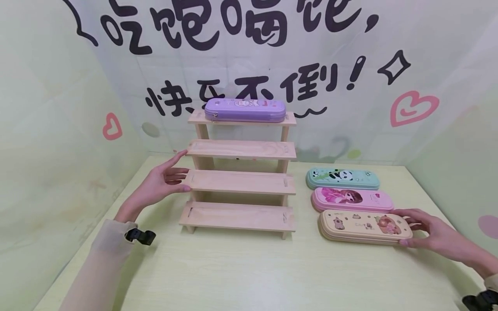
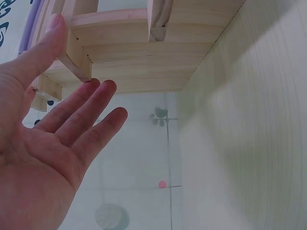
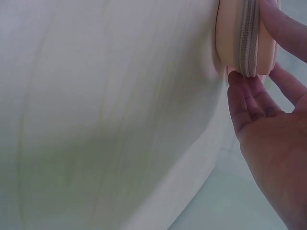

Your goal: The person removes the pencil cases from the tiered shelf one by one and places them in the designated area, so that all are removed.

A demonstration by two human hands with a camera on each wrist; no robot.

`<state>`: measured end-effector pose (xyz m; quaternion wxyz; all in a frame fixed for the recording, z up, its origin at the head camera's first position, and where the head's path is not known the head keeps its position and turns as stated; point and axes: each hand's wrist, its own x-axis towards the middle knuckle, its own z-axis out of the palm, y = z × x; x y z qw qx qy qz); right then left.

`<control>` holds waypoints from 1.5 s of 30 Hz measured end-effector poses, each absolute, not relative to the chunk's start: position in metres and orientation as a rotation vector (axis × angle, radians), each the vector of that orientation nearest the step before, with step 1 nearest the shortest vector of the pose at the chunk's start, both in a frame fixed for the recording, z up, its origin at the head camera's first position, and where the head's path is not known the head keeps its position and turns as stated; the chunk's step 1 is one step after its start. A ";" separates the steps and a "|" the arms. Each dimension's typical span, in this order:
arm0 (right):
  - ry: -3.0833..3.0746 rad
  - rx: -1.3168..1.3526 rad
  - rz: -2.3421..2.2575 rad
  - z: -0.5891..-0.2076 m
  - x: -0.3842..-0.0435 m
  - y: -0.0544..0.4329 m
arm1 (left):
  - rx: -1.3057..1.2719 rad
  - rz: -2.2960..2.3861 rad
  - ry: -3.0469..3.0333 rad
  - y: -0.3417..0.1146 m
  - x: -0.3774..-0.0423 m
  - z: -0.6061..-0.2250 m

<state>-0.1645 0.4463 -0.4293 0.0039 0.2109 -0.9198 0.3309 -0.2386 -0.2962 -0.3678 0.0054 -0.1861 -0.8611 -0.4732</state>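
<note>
A four-tier wooden stand (image 1: 243, 183) stands on the table, and a purple zippered pencil case (image 1: 245, 110) lies on its top shelf. My left hand (image 1: 163, 183) is at the stand's left side, fingertips right at the shelf ends. Its fingers look mostly straight beside the wood in the left wrist view. On the right, my right hand (image 1: 437, 229) pinches the right end of a beige pencil case (image 1: 363, 226) with cartoon pictures, thumb on the near side and fingers on the far side. The zipper (image 3: 248, 38) of this case shows in the right wrist view.
Behind the beige case lie a pink pencil case (image 1: 352, 199) with a doll picture and a green one (image 1: 342, 178) with a panda. They lie right of the stand on the pale table (image 1: 233, 272). A printed cloth (image 1: 330, 134) hangs around the table's back and sides.
</note>
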 end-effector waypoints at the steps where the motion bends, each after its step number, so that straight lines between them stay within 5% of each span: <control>1: -2.879 0.666 1.042 -0.429 -0.164 0.446 | -0.583 -1.480 -2.696 -0.296 -0.239 -0.368; 21: -2.829 0.697 1.057 -0.428 -0.166 0.446 | -0.583 -1.471 -2.697 -0.296 -0.238 -0.366; 45: -2.747 0.800 0.938 -0.363 -0.191 0.382 | -0.562 -1.470 -2.714 -0.296 -0.238 -0.365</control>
